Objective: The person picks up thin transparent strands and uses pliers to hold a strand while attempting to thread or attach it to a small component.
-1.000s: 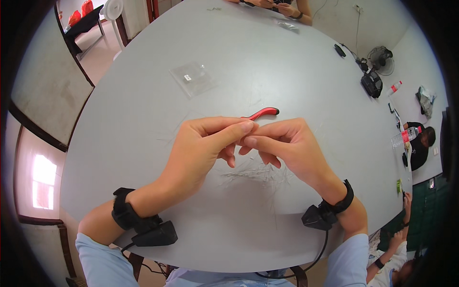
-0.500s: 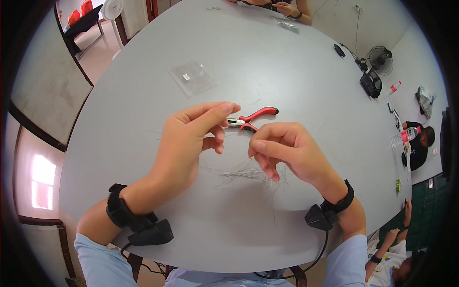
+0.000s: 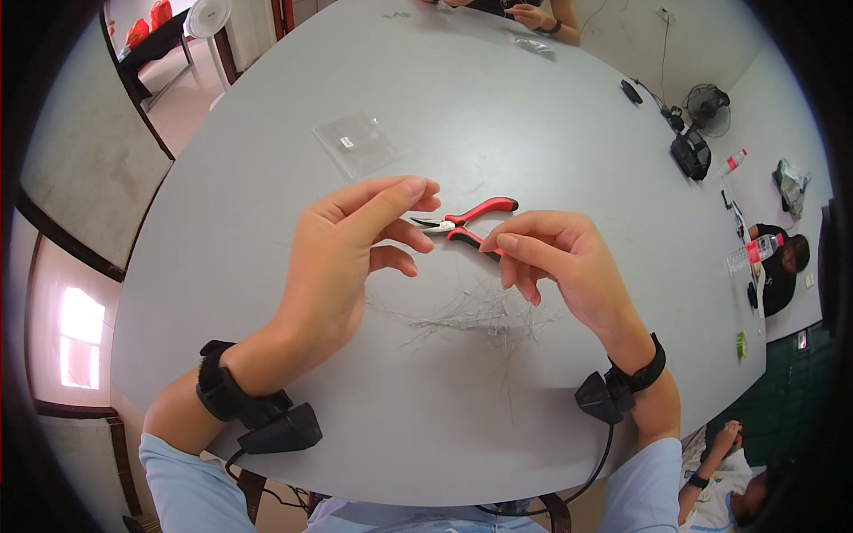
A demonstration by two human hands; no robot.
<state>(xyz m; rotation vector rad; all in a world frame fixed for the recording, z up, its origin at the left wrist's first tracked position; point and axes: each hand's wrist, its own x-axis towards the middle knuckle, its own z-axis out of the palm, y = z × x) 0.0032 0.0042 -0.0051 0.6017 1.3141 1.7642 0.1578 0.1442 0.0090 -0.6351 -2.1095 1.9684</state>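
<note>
My left hand (image 3: 351, 226) is raised over the table, thumb and forefinger pinched together and the other fingers loosely curled. To its right, my right hand (image 3: 560, 253) also pinches thumb and forefinger. Anything in either pinch is too fine to make out. Between and beyond the hands lie red-and-black pliers (image 3: 458, 224), jaws apart and pointing left; the right fingertips overlap one handle in the view. Nearer to me, a loose heap of thin, silvery wire-like strands (image 3: 471, 317) is spread on the tabletop.
A clear plastic bag (image 3: 360, 144) lies on the grey table (image 3: 267, 151) beyond my left hand. Someone's hands (image 3: 533, 16) are at the far edge, near another small bag (image 3: 533, 46). Black wrist devices (image 3: 233, 391) with cables are strapped on both my wrists.
My hands have moved apart: the right one up and to the right, the left slightly up and left. More of the pliers and the strands shows now. Both pinches stay closed.
</note>
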